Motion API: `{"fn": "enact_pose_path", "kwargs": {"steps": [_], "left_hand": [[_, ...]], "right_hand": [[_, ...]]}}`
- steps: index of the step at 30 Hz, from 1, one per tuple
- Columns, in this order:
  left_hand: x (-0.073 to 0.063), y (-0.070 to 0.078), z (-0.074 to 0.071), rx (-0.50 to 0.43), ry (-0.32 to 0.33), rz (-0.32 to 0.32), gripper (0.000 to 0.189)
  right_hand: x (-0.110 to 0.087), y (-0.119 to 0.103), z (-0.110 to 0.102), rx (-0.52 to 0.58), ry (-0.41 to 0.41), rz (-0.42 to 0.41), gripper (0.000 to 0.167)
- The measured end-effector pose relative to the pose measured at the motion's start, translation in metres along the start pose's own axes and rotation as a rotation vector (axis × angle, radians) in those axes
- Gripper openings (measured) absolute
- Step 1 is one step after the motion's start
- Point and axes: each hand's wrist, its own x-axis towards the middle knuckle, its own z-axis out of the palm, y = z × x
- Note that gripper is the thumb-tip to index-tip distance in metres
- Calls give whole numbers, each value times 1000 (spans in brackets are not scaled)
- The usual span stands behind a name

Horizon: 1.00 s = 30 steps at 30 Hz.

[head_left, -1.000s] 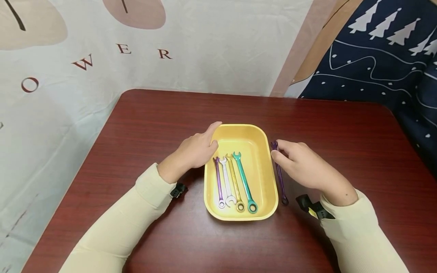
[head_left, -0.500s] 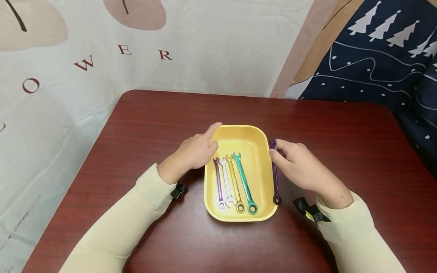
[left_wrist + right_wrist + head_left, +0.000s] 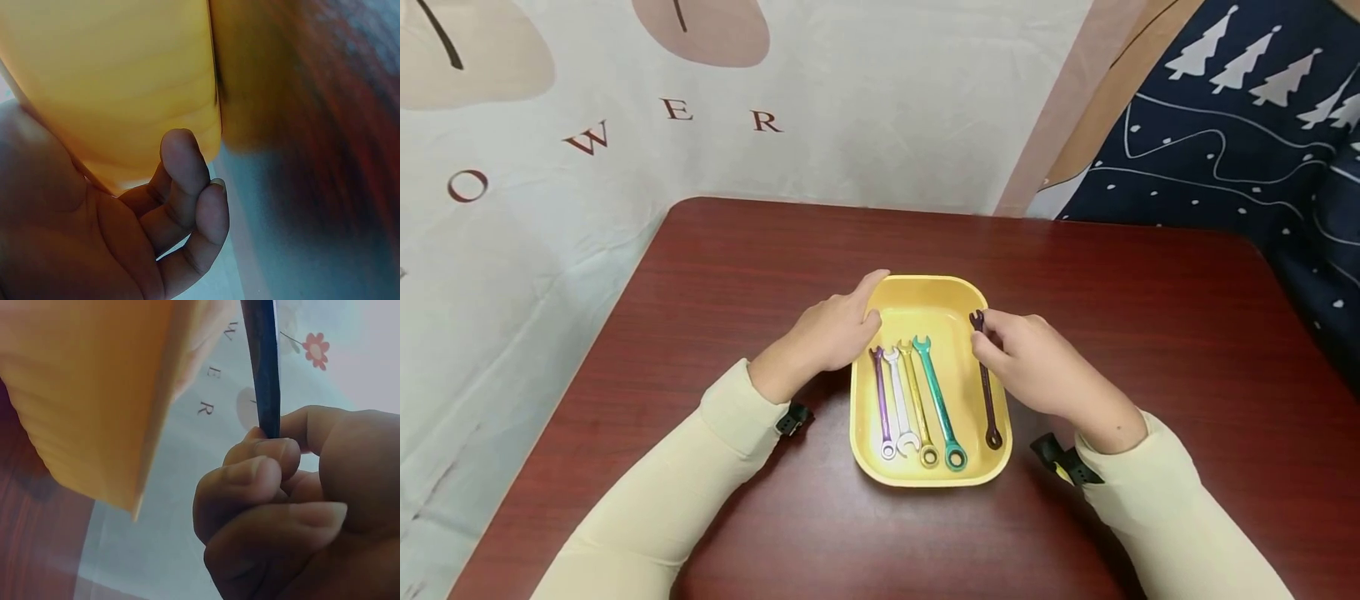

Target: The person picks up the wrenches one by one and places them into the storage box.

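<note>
Pinching the dark purple wrench (image 3: 986, 383) near its open-jaw end, the right hand (image 3: 1037, 367) holds it over the right side of the yellow tray (image 3: 925, 296). Thumb and curled fingers (image 3: 262, 465) close round the shank; the right wrist view confirms a tight pinch. Wrench runs lengthwise along the tray, ring end toward the near rim, just inside the right wall. Cannot tell whether the ring end touches the tray floor.

Left hand (image 3: 831, 333) rests on the tray's far-left corner, thumb over the rim, fingers (image 3: 187, 181) loosely curled against the outer wall. Grip looks light, steadying rather than clamped.

Inside the tray, left of the held wrench: small purple wrench (image 3: 881, 400), silver wrench (image 3: 898, 400), gold wrench (image 3: 917, 404), teal wrench (image 3: 938, 400), side by side, ring or open ends at the near rim. A gap lies between teal and the held one.

Tray sits mid-way on the dark red table (image 3: 737, 250). Printed cloth (image 3: 587, 108) hangs behind the table.
</note>
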Motion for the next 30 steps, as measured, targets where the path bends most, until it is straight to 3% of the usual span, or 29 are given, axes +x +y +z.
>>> {"fn": "enact_pose_path", "kwargs": {"steps": [11, 24, 30], "left_hand": [[0, 1, -1, 7, -4, 10, 62], [0, 1, 0, 18, 3, 12, 61], [-1, 1, -1, 17, -3, -2, 61]], "right_hand": [[4, -3, 16, -10, -6, -21, 22], [8, -7, 29, -95, 26, -67, 24], [9, -9, 32, -67, 28, -88, 23]]}}
